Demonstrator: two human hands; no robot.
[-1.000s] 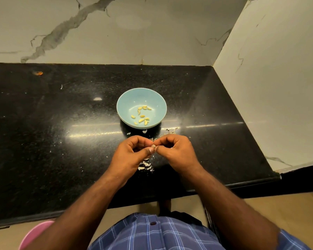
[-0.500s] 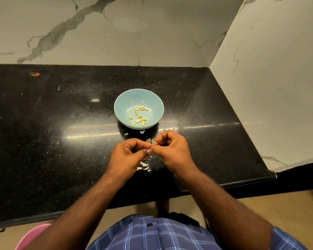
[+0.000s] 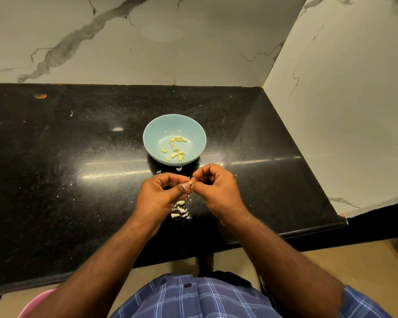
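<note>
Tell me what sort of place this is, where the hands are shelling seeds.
Probably a home kitchen corner: a polished black stone countertop, marble-patterned wall panels behind and beside it, and a light blue bowl holding shelled seeds, with husk bits lying on the counter near it.

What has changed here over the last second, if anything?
Almost nothing. The left hand and right hand stay together above the counter, still pinching the same seed between their fingertips. Neither has let go or picked up anything new. The blue bowl with its yellow kernels and the white husks under the hands lie as before. Only the view has shifted slightly.
</note>
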